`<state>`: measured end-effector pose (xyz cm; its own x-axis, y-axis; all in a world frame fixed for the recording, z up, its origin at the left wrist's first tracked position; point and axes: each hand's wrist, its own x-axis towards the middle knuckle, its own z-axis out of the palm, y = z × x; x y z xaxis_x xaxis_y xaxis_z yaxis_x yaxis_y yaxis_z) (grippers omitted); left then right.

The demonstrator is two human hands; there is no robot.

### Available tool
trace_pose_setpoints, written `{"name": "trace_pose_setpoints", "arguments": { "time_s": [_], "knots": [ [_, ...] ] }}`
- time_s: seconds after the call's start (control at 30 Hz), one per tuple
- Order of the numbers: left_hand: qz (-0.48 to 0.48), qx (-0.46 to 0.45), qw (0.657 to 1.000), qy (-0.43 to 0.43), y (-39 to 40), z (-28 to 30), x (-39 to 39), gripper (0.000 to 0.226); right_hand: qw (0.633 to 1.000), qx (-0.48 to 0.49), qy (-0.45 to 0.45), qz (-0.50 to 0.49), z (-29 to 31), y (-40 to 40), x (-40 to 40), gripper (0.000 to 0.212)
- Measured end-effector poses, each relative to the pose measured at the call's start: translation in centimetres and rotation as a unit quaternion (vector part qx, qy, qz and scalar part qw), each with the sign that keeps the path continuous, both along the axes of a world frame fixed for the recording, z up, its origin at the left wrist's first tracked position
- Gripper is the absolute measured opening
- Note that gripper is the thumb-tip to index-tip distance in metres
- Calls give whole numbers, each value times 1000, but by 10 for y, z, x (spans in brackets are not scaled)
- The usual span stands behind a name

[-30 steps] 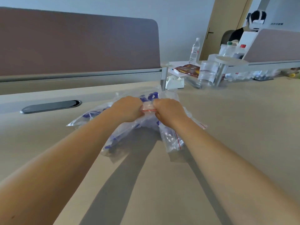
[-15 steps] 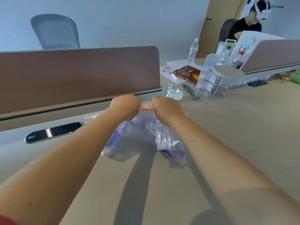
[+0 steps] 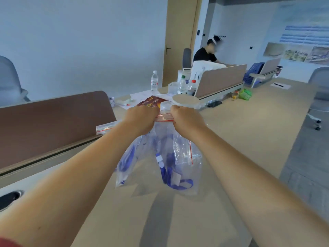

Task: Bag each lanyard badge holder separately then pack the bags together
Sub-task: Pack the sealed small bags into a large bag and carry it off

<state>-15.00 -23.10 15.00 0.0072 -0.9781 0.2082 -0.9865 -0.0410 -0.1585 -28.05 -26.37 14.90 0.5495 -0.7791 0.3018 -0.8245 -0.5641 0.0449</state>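
A large clear zip bag (image 3: 178, 154) with a red seal line hangs in the air above the beige desk (image 3: 240, 139). Inside it lie smaller clear bags holding blue lanyard badge holders (image 3: 170, 173). My left hand (image 3: 140, 118) pinches the bag's top strip on the left. My right hand (image 3: 187, 118) pinches the same strip just to the right, a short piece of seal showing between them. The left end of the seal strip (image 3: 105, 128) sticks out past my left forearm.
A brown desk divider (image 3: 53, 125) runs along the left. Behind the bag stand a round stool top (image 3: 185, 101), a red packet (image 3: 151, 102), water bottles (image 3: 154, 81) and papers. A person sits at the far desk. A cable slot (image 3: 10, 198) is at lower left.
Both hands have lifted the bag off the desk, so it now hangs freely. The view has tilted up and turned right, showing more of the room.
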Motion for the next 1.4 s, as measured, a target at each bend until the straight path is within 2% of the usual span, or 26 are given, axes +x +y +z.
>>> {"name": "trace_pose_setpoints", "arguments": {
  "time_s": [0.17,0.5,0.93,1.1,1.4],
  "knots": [
    [-67,-20,998,3,-47,9,-98,27,998,-19,-5,-64,10,-29,-100,26],
    [-206,-43,978,11,-133,20,-353,28,978,-21,-25,-208,27,-67,-354,28],
    [-439,-40,898,10,-196,9,-654,27,909,-29,-31,-416,20,-65,-626,23],
    [-493,-42,868,27,-238,13,-749,24,890,-21,-21,-455,24,-96,-713,14],
    [-533,-39,845,26,-323,21,-882,19,868,-35,-35,-494,27,-176,-841,22]
  ]
}}
